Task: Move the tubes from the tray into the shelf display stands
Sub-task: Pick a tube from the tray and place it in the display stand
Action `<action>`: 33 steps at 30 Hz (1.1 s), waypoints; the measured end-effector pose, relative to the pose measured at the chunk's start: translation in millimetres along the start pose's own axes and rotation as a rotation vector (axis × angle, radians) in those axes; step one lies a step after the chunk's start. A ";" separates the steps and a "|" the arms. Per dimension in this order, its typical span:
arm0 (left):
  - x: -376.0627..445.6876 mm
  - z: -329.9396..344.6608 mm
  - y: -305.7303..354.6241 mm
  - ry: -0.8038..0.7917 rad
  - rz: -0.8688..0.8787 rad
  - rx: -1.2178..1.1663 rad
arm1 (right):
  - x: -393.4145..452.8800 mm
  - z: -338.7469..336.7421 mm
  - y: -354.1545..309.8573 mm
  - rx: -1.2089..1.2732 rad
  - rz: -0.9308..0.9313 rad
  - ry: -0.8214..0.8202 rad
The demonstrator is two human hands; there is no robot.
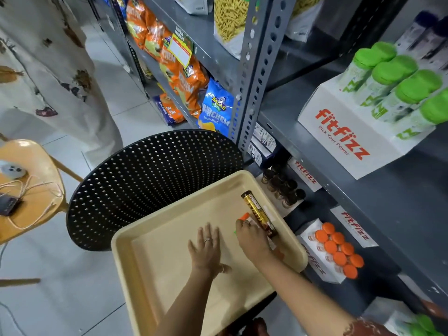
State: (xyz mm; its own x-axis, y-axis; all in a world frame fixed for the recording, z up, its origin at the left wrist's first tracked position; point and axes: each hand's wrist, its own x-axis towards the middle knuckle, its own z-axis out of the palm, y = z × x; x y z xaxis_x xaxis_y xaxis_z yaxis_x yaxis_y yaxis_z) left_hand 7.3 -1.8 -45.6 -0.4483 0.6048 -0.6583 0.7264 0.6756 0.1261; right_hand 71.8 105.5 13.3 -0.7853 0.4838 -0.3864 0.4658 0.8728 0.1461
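A cream tray (155, 263) rests on a black perforated stool. At its right side lies a dark gold tube (257, 212); beside it an orange-capped tube (244, 216) peeks out from under my right hand (252, 241), whose fingers curl around it. My left hand (206, 248) lies flat and spread on the tray floor, holding nothing. On the shelves to the right stand white "fitfizz" display stands: one with green-capped tubes (397, 78) on the upper shelf, one with orange-capped tubes (339, 248) on the lower shelf, one with dark-capped tubes (283, 187) behind it.
The grey metal rack's perforated upright (252, 76) rises just beyond the tray. Snack bags (169, 59) fill the shelves to the left. A wooden stool (26, 190) with cables stands at the left, and a person in a patterned garment (48, 69) stands behind it.
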 end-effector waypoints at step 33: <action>-106.4 -152.2 187.0 0.719 0.648 0.067 | -230.3 -217.8 191.8 0.671 0.550 0.424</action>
State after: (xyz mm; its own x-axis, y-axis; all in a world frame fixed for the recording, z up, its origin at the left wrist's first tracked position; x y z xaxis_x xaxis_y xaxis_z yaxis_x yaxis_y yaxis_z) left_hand 111.5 124.4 161.0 -0.1462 0.9796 0.1377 0.9628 0.1090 0.2471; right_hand 253.2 175.7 328.7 -0.4080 0.9121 -0.0393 0.8454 0.3612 -0.3935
